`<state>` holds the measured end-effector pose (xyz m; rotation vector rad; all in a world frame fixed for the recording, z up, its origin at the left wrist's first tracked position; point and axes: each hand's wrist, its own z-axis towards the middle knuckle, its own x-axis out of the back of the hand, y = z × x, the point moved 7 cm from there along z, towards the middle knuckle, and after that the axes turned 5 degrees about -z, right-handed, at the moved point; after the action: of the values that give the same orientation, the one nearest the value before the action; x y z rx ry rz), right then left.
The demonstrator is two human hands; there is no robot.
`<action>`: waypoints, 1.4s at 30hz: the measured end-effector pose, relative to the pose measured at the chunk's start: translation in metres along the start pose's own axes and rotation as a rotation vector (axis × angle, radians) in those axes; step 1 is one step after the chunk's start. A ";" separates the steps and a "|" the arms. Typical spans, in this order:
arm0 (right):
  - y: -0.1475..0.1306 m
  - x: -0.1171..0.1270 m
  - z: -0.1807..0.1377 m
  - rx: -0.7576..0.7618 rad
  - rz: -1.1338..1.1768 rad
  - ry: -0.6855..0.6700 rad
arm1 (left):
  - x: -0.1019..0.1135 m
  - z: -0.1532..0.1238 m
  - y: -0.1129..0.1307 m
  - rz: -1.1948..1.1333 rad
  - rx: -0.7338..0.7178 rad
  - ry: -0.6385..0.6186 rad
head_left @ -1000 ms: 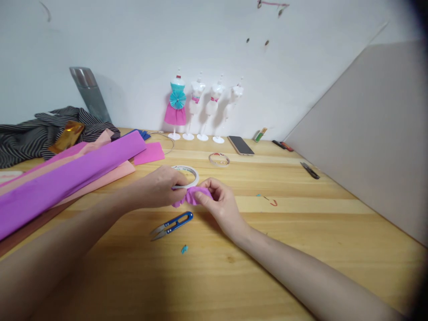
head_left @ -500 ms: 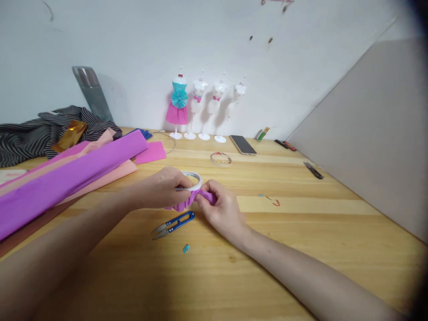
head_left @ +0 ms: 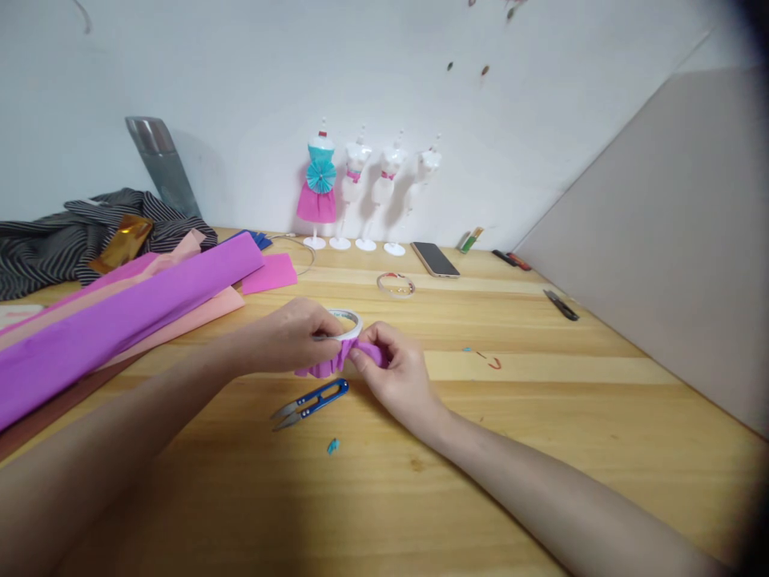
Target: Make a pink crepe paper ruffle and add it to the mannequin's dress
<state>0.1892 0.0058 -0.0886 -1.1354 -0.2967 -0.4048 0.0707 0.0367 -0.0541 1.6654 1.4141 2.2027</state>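
Note:
My left hand [head_left: 288, 336] and my right hand [head_left: 396, 373] meet over the middle of the wooden table [head_left: 541, 449]. Both are closed on a small gathered piece of purple crepe paper [head_left: 328, 365]. The left fingers also pinch a white tape roll [head_left: 348, 322] that stands tilted just above the paper. Blue thread snips [head_left: 309, 403] lie on the table just in front of my hands.
Long rolls of purple and pink crepe paper [head_left: 120, 316] lie at the left, striped cloth [head_left: 72, 240] behind them. Several small dress forms [head_left: 360, 192] stand by the wall, one in a pink and teal dress. A phone [head_left: 433, 260], a clear tape ring [head_left: 395, 284] and black snips [head_left: 561, 304] lie beyond.
The tape roll has been lifted off the table and tilted up against the purple paper. The paper is bunched tighter between both hands.

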 end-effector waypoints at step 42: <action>0.011 -0.005 -0.003 -0.153 0.180 -0.050 | 0.000 0.000 0.006 0.115 -0.001 0.031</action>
<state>0.1899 0.0078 -0.1007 -1.3125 -0.2080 -0.2432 0.0734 0.0338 -0.0501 1.7618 1.3571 2.2976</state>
